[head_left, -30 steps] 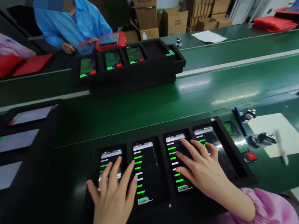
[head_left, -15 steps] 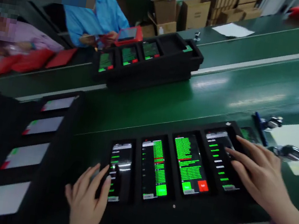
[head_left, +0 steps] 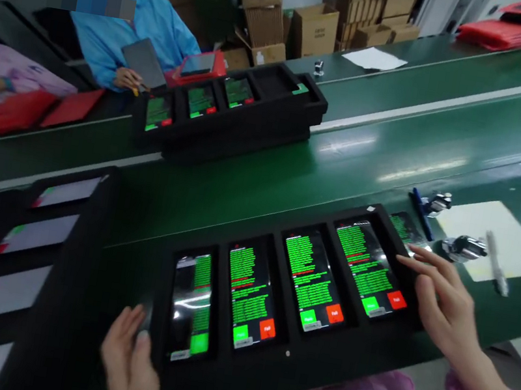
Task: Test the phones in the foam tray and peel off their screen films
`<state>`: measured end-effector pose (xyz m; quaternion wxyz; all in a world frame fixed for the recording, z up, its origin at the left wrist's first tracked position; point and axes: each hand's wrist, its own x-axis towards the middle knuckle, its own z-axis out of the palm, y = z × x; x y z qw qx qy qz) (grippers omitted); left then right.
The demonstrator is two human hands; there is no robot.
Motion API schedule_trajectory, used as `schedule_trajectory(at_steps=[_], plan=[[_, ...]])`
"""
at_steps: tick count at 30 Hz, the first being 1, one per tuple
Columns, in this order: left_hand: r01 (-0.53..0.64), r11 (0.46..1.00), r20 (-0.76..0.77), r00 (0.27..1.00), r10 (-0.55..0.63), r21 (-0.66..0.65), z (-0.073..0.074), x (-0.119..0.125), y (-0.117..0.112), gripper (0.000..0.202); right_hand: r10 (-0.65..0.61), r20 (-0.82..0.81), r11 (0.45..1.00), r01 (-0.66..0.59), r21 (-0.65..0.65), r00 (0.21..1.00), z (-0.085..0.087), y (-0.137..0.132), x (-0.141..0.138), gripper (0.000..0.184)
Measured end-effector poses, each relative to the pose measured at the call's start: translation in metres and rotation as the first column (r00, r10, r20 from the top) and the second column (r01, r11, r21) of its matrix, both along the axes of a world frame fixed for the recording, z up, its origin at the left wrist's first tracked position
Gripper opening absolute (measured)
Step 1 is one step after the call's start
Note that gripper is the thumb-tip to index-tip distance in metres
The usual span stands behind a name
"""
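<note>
The left hand (head_left: 131,356) is loosely curled, thumb parted from the fingers, just beside the left end of a black rectangular four-slot tray (head_left: 271,363); blur hides whether it touches. The right hand (head_left: 446,303), half-spread and seemingly holding nothing, is at the tray's right end, contact again unclear. Half a second ago their fingers were at the two outermost phones; now both are clear of the glass.

In the tray, on the green desk (head_left: 250,197), lie four black slab-shaped smartphones. The second (head_left: 245,291), third (head_left: 310,275) and rightmost (head_left: 366,261) show full green text above green and red buttons; the rightmost showed a short list before. The leftmost glossy phone (head_left: 193,309), also on a list then, is caught mid-slide, so it seems the last to reach that page.

Across the desk, a blue-sleeved co-worker (head_left: 144,18) now holds up a flat dark-grey panel (head_left: 145,65).
</note>
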<state>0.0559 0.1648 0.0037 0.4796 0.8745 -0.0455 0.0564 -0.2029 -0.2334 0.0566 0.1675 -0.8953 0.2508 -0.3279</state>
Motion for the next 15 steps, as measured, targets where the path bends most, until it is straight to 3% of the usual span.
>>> schedule_trajectory(at_steps=[4, 9, 12, 14, 15], plan=[[-0.011, 1.000, 0.054, 0.998, 0.010, 0.018, -0.006, -0.006, -0.010, 0.053, -0.008, -0.015, 0.995, 0.009, 0.103, 1.000, 0.001, 0.003, -0.002, 0.027], [-0.017, 1.000, 0.052, 0.999, 0.016, 0.024, -0.003, -0.007, -0.008, 0.051, 0.007, -0.075, 0.988, 0.005, 0.152, 0.997, 0.002, -0.002, -0.002, 0.028], [-0.049, 0.999, 0.002, 0.999, 0.049, -0.022, 0.001, -0.009, -0.003, 0.058, 0.004, -0.029, 0.999, -0.005, -0.053, 1.000, 0.008, 0.006, 0.005, 0.022], [-0.064, 0.997, -0.076, 0.995, 0.061, -0.044, -0.001, -0.010, 0.008, 0.062, 0.044, -0.030, 0.966, -0.050, -0.253, 0.999, 0.013, 0.026, 0.013, 0.017], [-0.065, 0.997, -0.129, 0.990, 0.058, -0.051, -0.004, -0.008, 0.015, 0.061, 0.081, -0.093, 0.953, -0.104, -0.285, 0.992, 0.014, 0.040, 0.019, 0.023]])
